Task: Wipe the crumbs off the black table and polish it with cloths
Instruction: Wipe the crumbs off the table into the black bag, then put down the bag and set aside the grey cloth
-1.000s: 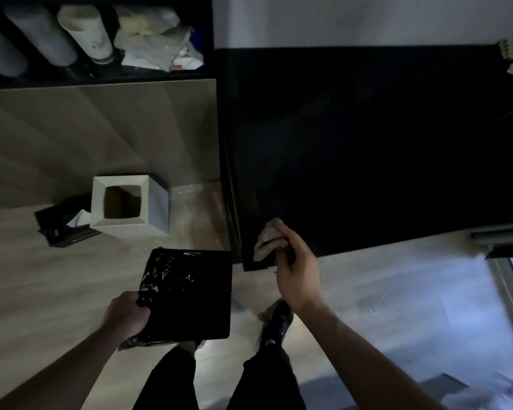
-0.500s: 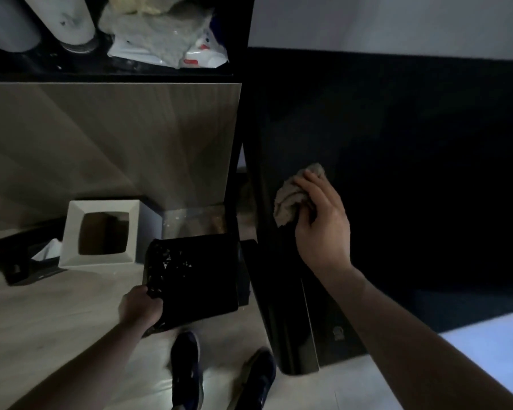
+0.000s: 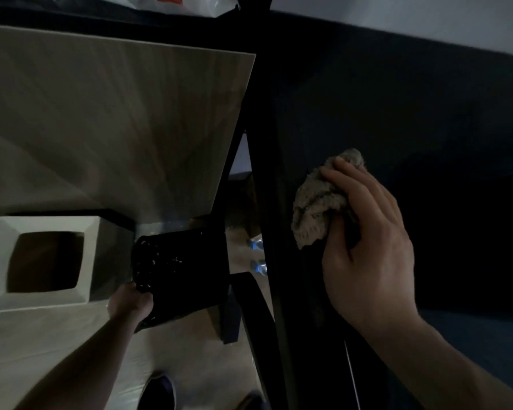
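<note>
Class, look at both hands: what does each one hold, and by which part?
The right hand grips a bunched cloth by its near end. The left hand grips the black bin by its near rim.

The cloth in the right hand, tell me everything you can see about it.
The cloth is a beige-grey rag with a nubby, terry-like texture, bunched into a crumpled wad rather than spread flat. The right hand grips it, fingers curled over its top and right side, so part of it is hidden. It lies against the black table near the table's left edge. The dim light leaves any crumbs or stains on it impossible to make out.
</note>
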Demonstrator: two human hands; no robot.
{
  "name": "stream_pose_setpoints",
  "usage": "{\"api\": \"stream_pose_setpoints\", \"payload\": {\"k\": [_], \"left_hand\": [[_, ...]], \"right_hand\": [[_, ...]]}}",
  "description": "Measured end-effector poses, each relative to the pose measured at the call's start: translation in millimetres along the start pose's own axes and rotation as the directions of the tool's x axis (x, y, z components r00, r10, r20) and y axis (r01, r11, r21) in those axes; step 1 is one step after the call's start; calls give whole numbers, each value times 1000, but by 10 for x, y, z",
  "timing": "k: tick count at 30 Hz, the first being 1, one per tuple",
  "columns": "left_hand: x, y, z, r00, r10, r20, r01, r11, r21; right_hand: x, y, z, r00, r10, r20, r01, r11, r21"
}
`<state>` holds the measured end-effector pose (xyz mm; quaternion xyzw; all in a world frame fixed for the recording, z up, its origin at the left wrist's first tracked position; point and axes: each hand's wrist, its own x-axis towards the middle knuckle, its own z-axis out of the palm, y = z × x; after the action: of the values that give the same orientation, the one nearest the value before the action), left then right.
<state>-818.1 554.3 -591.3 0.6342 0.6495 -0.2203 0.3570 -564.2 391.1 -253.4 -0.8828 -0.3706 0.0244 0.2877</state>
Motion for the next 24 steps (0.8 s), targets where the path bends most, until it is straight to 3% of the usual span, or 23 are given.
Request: {"api": "stream_pose_setpoints", "payload": {"k": [8, 11, 15, 17, 21, 24], "left_hand": [[381, -32, 76, 997, -30, 72, 37, 995, -98], [227, 9, -42, 987, -24, 162, 52, 984, -171], [-222, 25, -392, 982, -73, 176, 135, 918, -373], [-261, -202, -469, 980, -99, 172, 160, 906, -391], [-231, -585, -547, 991, -18, 130, 66, 925, -374], [-1416, -11, -1228, 989, 109, 105, -76, 957, -279]], "right_hand": [[-6, 20, 11, 1000, -7, -3, 7, 1000, 15], [-9, 22, 13, 1000, -15, 10, 15, 1000, 11], [-6, 5, 14, 1000, -14, 0, 14, 1000, 3], [-9, -5, 12, 1000, -20, -9, 20, 1000, -12], [-38, -35, 4, 1000, 9, 3, -9, 1000, -27], [-68, -50, -26, 1000, 29, -2, -29, 999, -18]]}}
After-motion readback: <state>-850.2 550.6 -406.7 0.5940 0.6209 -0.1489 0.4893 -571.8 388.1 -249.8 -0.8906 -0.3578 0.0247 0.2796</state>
